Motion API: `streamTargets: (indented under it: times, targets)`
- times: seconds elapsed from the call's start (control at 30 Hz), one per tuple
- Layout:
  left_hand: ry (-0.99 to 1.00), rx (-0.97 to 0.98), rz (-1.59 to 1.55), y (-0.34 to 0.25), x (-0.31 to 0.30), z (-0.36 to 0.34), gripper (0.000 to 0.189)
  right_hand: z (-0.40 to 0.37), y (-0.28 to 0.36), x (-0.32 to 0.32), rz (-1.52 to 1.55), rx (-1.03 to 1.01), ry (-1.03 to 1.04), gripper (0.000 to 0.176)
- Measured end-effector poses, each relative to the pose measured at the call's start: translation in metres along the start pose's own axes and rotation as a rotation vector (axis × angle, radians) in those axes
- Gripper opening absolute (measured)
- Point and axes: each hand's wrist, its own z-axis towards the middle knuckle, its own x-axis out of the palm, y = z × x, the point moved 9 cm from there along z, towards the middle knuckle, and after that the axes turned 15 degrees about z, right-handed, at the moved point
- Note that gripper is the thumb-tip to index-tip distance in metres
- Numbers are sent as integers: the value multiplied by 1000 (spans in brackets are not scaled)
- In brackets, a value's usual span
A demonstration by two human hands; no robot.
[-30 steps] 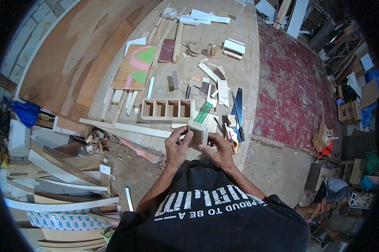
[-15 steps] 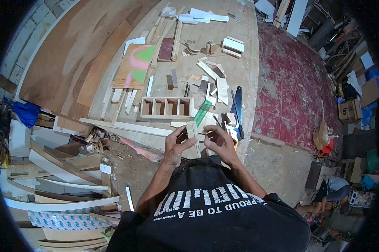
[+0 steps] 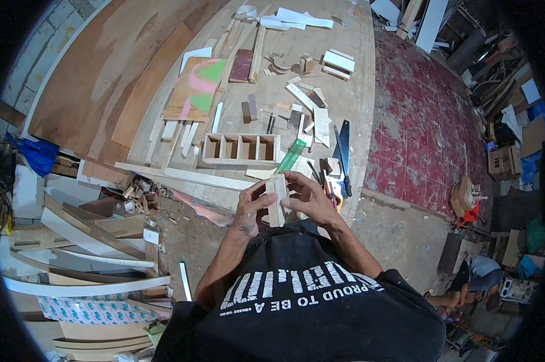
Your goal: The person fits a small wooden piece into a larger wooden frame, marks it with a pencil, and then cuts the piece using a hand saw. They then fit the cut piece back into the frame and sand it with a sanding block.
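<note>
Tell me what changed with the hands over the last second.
The small wooden piece was turned from broad face up to narrow edge up. The right hand seemed to come off it briefly, then closed on it again. The left hand kept its grip throughout. The compartment box, handsaw and scraps on the workbench stayed where they were.

I see a worn red floor [image 3: 417, 120] on the right of the frame and a pale block wall [image 3: 28, 72] at upper left. A wooden workbench [image 3: 352, 84] runs up the middle.
</note>
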Motion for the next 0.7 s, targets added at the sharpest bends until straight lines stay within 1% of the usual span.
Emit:
streamTargets:
  times: [0.07, 0.13, 0.2, 0.27, 0.33, 0.4, 0.47, 0.53, 0.57, 0.63, 0.7]
  targets:
    - [2, 3, -51, -2, 3, 2, 50, 2, -4, -7, 34, 2, 19, 67]
    - [5, 3, -103, 0, 4, 3, 48, 2, -9, -18, 221, 62, -51, 63]
    - [-63, -12, -44, 3, -5, 4, 45, -1, -11, -21, 206, 60, -84, 62]
    - [-83, -2, -24, -1, -5, 3, 44, -5, -19, -22, -6, 78, -75, 63]
    - [-100, 9, -2, -3, -7, 4, 43, -10, -28, -15, 46, 103, -64, 63]
    - [-132, 58, 64, -7, -11, 5, 43, -13, -35, -5, -82, 133, -32, 61]
    - [-135, 61, 72, -10, -9, 5, 44, -15, -30, 3, -44, 113, -47, 58]
    - [-140, 65, 80, -12, -7, 6, 44, -15, -28, -1, -47, 136, -121, 52]
    - [-168, 78, 106, -12, -8, 7, 45, -15, -29, -2, -46, 134, -122, 52]
    - [-193, 89, 132, -13, -9, 6, 45, -15, -30, -7, -13, 96, -142, 45]
    - [-113, 15, 131, -7, -3, 4, 47, -15, -32, -11, 21, 91, -168, 46]
